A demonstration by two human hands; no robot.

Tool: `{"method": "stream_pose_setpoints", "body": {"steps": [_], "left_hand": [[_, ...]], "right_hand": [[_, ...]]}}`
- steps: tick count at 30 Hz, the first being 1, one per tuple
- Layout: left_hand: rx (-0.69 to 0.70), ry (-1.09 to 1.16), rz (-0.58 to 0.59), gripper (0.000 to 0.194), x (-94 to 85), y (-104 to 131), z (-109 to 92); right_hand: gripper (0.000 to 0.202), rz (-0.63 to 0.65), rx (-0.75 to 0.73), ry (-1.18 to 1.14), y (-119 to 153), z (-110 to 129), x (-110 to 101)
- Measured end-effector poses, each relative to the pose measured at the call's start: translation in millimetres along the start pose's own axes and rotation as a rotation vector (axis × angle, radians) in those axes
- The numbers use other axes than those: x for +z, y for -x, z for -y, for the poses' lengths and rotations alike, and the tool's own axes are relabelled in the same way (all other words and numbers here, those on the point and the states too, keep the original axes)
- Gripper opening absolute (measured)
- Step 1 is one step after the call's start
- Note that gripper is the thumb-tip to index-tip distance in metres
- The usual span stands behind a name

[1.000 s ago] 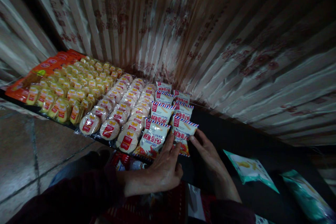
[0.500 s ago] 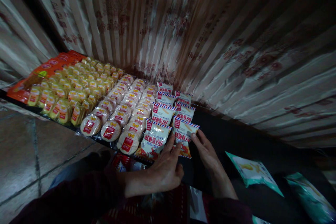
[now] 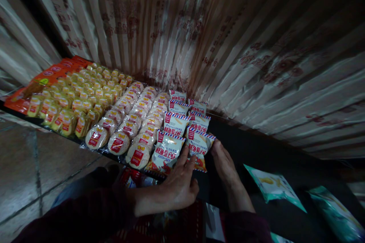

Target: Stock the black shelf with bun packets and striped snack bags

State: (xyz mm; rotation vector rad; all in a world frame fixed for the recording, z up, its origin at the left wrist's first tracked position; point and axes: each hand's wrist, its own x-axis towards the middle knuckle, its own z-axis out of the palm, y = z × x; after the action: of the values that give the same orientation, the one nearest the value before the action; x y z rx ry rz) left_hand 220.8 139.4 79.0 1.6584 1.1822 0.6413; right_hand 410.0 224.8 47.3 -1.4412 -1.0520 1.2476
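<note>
Small white snack bags with red lettering and striped edges stand in two overlapping columns on a black tabletop. My left hand [image 3: 180,182] is at the front of them, fingers stretched out. Its fingertips touch the lower part of the front right snack bag [image 3: 196,144], beside the front left snack bag [image 3: 167,152]. From the other side, my right hand [image 3: 226,165] lies along that front right bag's right edge, its fingers extended and close together. Neither hand is wrapped round a bag. Part of the front right bag is hidden behind my left fingers.
Left of the bags run rows of round wrapped rice crackers [image 3: 138,155], yellow-wrapped snacks [image 3: 68,121] and orange packets [image 3: 42,79]. Teal-edged bags [image 3: 275,188] lie to the right on the black tabletop [image 3: 245,140]. A pleated curtain [image 3: 182,26] hangs behind. Red packaging [image 3: 182,222] sits below the front edge.
My right hand has turned and slid slightly, its fingers now closer together along the front right bag's edge. My left hand stays nearly still. The view has shifted slightly.
</note>
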Motion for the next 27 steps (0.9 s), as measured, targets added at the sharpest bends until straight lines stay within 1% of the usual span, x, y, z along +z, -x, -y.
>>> {"method": "stream_pose_setpoints", "body": {"steps": [2,5,9,12,14,17,22,27], "left_hand": [[-0.004,0.004,0.01,0.075,0.1,0.8,-0.5],[-0.003,0.002,0.024,0.077,-0.8,1.5,-2.2],[-0.026,-0.004,0.029,0.077,-2.9,0.3,-3.5],[-0.036,0.002,0.042,0.077,-3.9,-0.8,-2.2],[-0.031,0.007,0.056,0.079,-3.8,-1.1,-0.3],[-0.027,0.018,0.074,0.08,-2.8,-0.7,2.4],[-0.022,0.028,0.074,0.08,-2.7,1.2,2.9],[-0.027,0.045,0.07,0.079,-3.8,2.7,1.1]], "right_hand": [[0.063,-0.014,-0.001,-0.052,-2.5,5.5,2.1],[0.07,-0.065,-0.02,-0.071,-9.7,8.2,2.4],[0.075,-0.102,-0.014,-0.123,-22.2,3.1,2.5],[0.077,-0.107,-0.003,-0.13,-29.6,0.1,7.5],[0.078,-0.1,0.032,-0.138,-32.8,-0.1,12.4],[0.077,-0.11,0.075,-0.169,-35.7,0.2,17.6],[0.077,-0.105,0.067,-0.134,-37.7,-1.2,17.3],[0.074,-0.148,0.029,-0.167,-34.2,2.7,15.5]]}}
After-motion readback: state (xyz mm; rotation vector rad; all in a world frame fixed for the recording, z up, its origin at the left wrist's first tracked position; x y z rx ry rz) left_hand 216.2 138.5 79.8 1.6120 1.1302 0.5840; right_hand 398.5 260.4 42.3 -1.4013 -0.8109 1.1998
